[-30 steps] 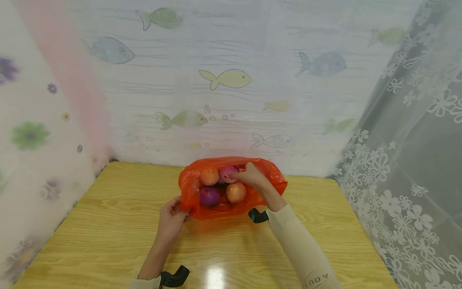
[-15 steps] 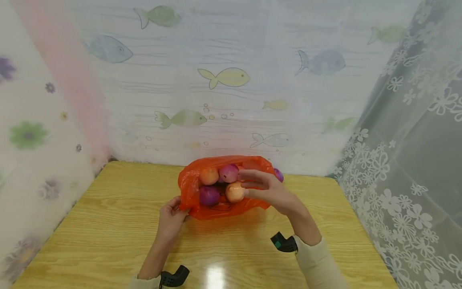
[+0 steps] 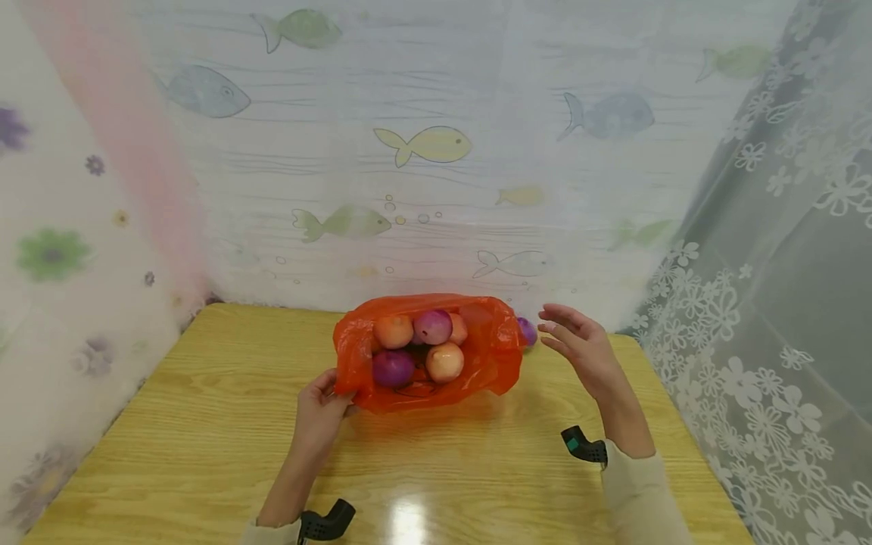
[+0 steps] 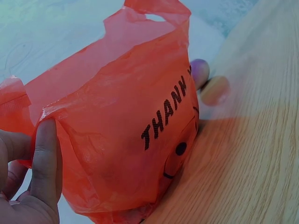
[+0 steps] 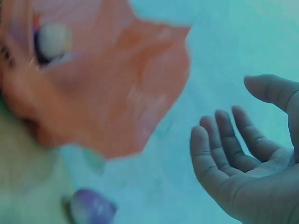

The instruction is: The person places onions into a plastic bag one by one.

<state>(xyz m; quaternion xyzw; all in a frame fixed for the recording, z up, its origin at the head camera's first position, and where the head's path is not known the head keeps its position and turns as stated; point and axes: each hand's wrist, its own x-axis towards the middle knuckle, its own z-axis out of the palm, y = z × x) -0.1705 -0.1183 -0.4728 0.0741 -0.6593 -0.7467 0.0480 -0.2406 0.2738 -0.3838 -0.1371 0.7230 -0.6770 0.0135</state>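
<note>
A red plastic bag stands on the table with its mouth spread. Inside lie several round items: an orange one, a peach-coloured one and purple ones. My left hand pinches the bag's near left rim between thumb and fingers; in the left wrist view the bag shows black lettering. My right hand holds nothing, fingers loosely bent, right of the bag. Between them lies a purple and white onion-like item, partly hidden behind the bag in the head view.
A wooden table carries everything. Behind it hangs a white fish-print curtain close to the back edge. A floral lace curtain borders the right side, and a flower-print sheet borders the left.
My right hand has left the inside of the bag and moved right, past its edge. The onion-like item beside the bag has come into sight. My left hand keeps its hold on the rim.
</note>
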